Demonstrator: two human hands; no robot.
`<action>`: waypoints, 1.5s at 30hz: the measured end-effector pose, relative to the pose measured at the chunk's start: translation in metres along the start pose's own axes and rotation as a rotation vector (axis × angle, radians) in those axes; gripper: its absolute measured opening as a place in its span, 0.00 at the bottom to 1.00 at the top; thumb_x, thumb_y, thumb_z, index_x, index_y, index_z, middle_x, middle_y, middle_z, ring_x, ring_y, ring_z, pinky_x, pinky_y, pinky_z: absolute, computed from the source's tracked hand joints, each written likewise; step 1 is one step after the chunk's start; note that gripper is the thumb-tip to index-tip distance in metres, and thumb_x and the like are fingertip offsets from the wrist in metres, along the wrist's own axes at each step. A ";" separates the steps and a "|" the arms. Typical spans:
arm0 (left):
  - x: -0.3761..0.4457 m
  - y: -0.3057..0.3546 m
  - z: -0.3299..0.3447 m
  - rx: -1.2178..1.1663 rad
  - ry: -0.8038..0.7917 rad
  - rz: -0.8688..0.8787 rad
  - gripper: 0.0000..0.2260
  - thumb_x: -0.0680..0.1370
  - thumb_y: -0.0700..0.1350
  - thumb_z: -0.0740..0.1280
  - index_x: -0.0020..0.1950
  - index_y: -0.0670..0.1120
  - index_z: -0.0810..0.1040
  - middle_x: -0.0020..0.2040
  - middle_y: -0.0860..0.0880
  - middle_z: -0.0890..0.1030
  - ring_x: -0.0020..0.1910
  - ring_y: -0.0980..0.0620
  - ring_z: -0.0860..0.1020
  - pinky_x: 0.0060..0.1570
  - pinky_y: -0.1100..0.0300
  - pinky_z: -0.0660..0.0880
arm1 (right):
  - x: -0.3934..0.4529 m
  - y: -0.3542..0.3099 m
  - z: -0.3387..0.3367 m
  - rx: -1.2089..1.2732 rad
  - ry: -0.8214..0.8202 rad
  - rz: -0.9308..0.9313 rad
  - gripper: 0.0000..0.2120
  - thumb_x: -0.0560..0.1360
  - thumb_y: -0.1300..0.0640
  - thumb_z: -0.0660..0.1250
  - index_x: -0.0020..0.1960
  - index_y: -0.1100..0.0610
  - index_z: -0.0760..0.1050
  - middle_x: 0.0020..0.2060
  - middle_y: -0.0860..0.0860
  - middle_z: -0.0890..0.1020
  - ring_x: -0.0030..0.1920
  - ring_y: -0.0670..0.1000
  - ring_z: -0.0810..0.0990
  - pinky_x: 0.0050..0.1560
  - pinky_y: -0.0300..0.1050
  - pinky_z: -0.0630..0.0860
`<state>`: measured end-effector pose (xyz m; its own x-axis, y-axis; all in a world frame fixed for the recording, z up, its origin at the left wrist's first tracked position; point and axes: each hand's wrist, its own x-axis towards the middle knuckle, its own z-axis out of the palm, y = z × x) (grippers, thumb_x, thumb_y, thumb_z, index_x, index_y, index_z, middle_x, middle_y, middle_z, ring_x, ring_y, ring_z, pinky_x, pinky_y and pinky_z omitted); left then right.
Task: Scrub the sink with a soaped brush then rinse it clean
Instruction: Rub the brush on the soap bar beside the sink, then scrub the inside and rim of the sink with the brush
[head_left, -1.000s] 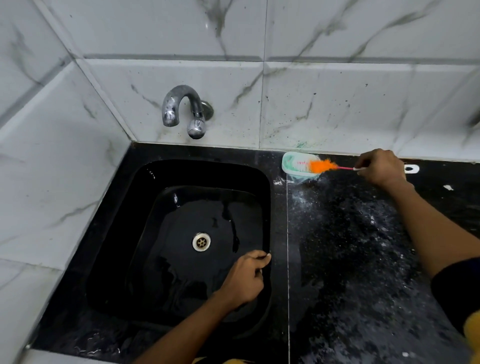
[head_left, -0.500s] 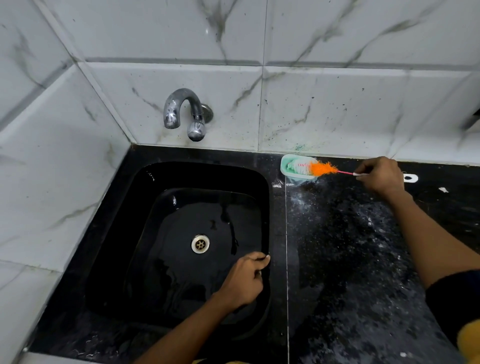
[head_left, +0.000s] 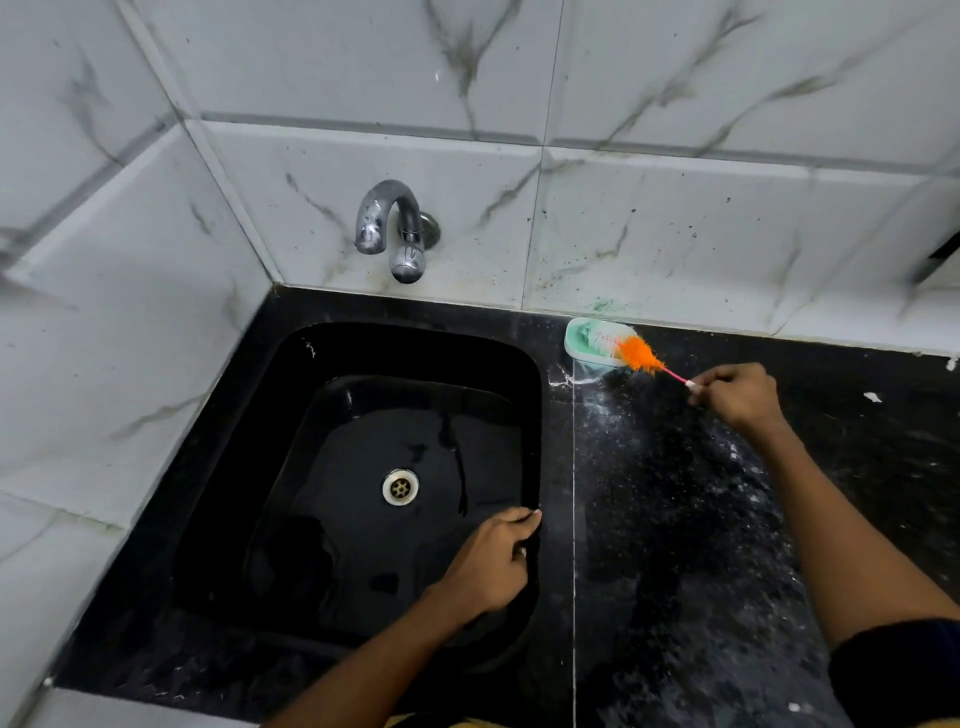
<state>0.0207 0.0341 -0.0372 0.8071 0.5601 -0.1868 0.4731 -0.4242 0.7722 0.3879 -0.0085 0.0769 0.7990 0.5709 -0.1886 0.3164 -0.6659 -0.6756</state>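
Observation:
A black sink (head_left: 291, 426) with a metal drain (head_left: 400, 487) lies left of centre, its bottom wet. My right hand (head_left: 737, 397) pinches the thin pink handle of a small brush with orange bristles (head_left: 638, 355). The bristle end lies over the right edge of a green soap dish (head_left: 582, 340) at the back of the counter. My left hand (head_left: 493, 561) rests on the sink's right rim with fingers curled over the edge.
A chrome tap (head_left: 395, 228) juts from the marble wall tiles above the sink's back. The black speckled counter (head_left: 701, 545) to the right carries white soap smears. Tiled walls close in at the left and back.
The view has tilted, shifting everything lower in frame. My right hand has drawn the brush a little back to the right across the soap dish. The left hand stays on the rim.

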 end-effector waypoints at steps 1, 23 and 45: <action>-0.001 0.001 -0.001 -0.004 -0.003 -0.002 0.28 0.76 0.34 0.61 0.77 0.45 0.68 0.75 0.53 0.69 0.74 0.56 0.66 0.74 0.65 0.62 | -0.004 0.001 0.003 0.030 0.000 0.015 0.06 0.73 0.59 0.71 0.37 0.55 0.84 0.31 0.50 0.84 0.31 0.49 0.79 0.34 0.46 0.77; -0.096 -0.089 -0.077 -0.108 0.256 -0.405 0.22 0.74 0.32 0.66 0.69 0.42 0.77 0.65 0.47 0.78 0.63 0.48 0.78 0.68 0.54 0.72 | -0.088 -0.063 0.097 0.353 -0.069 0.051 0.07 0.74 0.64 0.67 0.38 0.60 0.82 0.33 0.55 0.84 0.23 0.46 0.71 0.23 0.36 0.67; -0.167 -0.147 -0.183 -0.193 0.568 -0.738 0.34 0.76 0.35 0.65 0.80 0.40 0.57 0.78 0.42 0.59 0.76 0.42 0.61 0.75 0.50 0.62 | -0.223 -0.197 0.357 0.311 -0.509 -0.156 0.09 0.76 0.56 0.68 0.38 0.52 0.81 0.30 0.48 0.83 0.32 0.43 0.77 0.35 0.41 0.72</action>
<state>-0.2485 0.1330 -0.0080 0.0114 0.9233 -0.3839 0.6877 0.2715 0.6733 -0.0353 0.1668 -0.0027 0.3869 0.8591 -0.3352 0.1852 -0.4285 -0.8844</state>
